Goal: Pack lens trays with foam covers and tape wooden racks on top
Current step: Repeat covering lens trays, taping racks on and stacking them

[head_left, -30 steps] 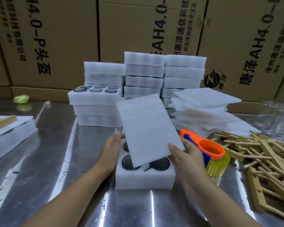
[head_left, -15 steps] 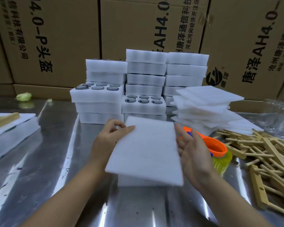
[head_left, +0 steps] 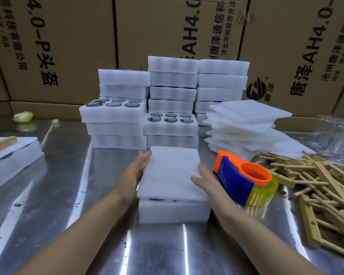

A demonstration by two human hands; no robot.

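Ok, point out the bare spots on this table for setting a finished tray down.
Bare steel lies left of the covered tray, between it and the taped pack at the left edge, and along the near edge. The right is crowded: tape dispenser, wooden racks, foam sheets.

Left hand (head_left: 134, 171) and right hand (head_left: 206, 180) flat, fingers extended.
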